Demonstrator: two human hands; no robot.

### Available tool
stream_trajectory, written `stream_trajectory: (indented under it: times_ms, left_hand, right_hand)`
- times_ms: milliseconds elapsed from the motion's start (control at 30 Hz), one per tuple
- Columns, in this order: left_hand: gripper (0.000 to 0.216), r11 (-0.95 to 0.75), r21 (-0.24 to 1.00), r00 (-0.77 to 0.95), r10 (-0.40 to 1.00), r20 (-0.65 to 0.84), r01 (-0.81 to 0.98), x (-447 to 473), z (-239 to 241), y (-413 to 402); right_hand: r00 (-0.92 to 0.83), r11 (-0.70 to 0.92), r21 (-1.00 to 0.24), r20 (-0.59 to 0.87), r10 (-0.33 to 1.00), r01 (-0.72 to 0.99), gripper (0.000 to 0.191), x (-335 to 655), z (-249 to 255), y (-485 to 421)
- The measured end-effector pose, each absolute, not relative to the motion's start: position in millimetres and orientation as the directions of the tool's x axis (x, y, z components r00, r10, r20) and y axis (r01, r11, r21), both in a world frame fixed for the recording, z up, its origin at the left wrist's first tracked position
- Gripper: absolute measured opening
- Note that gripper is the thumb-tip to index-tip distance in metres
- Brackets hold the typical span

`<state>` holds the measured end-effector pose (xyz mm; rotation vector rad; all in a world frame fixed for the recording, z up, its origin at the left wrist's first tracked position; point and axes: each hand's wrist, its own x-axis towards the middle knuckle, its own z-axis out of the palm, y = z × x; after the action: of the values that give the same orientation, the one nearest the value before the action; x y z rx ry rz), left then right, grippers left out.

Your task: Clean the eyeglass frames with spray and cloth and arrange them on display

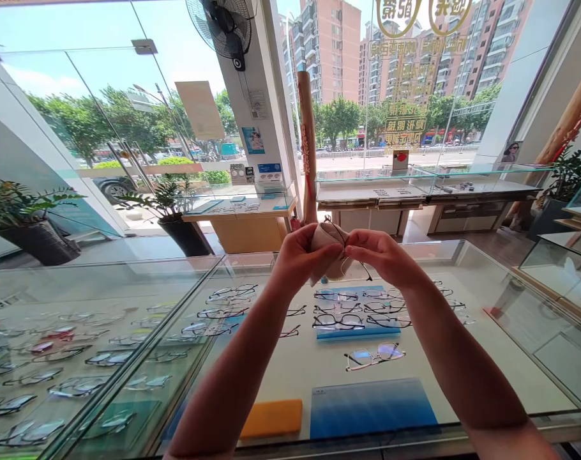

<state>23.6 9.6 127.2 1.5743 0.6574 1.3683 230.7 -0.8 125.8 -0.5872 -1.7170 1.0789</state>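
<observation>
Above the bench (300, 370), the left hand (296, 257) grasps a cloth (322, 239) against the glasses (366, 273); the right hand (377, 252) pinches close beside, likely steadying the thin frame. Below, other pairs (338, 321) lie in rows, presumably spaced for easy viewing.

Gold characters (407, 9) on the window (338, 121) — mirrored — include 配鏡.

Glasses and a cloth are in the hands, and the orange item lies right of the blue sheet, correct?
Not quite: the head view shows the orange item left of the blue sheet. Glasses and a cloth are indeed in the left hand and right hand.
</observation>
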Motion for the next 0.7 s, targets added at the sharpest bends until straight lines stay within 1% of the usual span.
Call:
stream_trajectory:
  times_ms: [133, 233, 300, 367, 433, 500, 567, 633, 700]
  left_hand:
    - [0.032, -0.533, 0.829, 0.033, 0.837, 0.546, -0.169, 39, 116, 10]
    - [0.041, -0.594, 0.789, -0.107, 0.805, 0.584, -0.158, 42, 111, 14]
    - [0.048, -0.593, 0.79, -0.133, 0.805, 0.578, -0.157, 38, 111, 18]
    - [0.05, -0.55, 0.813, -0.059, 0.833, 0.55, -0.193, 30, 114, 23]
    - [0.049, -0.486, 0.84, 0.078, 0.853, 0.516, -0.24, 21, 118, 26]
    - [0.046, -0.429, 0.864, 0.228, 0.842, 0.488, -0.264, 13, 123, 26]
    - [0.041, -0.39, 0.884, 0.347, 0.817, 0.461, -0.258, 9, 126, 24]
    - [0.04, -0.385, 0.89, 0.39, 0.801, 0.454, -0.245, 11, 126, 22]
    - [0.042, -0.42, 0.879, 0.351, 0.806, 0.476, -0.227, 16, 123, 20]
  right_hand:
    - [-0.397, 0.536, -0.842, 0.513, 0.761, -0.062, 0.026, 224, 124, -5]
    - [-0.42, 0.549, -0.836, 0.508, 0.752, -0.029, 0.026, 217, 123, -8]
    - [-0.418, 0.529, -0.848, 0.494, 0.762, -0.039, 0.027, 215, 123, -8]
    - [-0.383, 0.491, -0.868, 0.479, 0.79, -0.074, 0.027, 215, 125, -6]
    - [-0.345, 0.445, -0.888, 0.457, 0.82, -0.117, 0.026, 219, 128, -4]
    - [-0.333, 0.401, -0.905, 0.425, 0.842, -0.143, 0.024, 224, 130, -2]
    - [-0.358, 0.35, -0.924, 0.382, 0.852, -0.155, 0.023, 228, 132, -1]
    - [-0.389, 0.298, -0.94, 0.341, 0.856, -0.169, 0.022, 230, 132, 0]
    - [-0.41, 0.245, -0.949, 0.308, 0.858, -0.201, 0.023, 230, 131, 1]
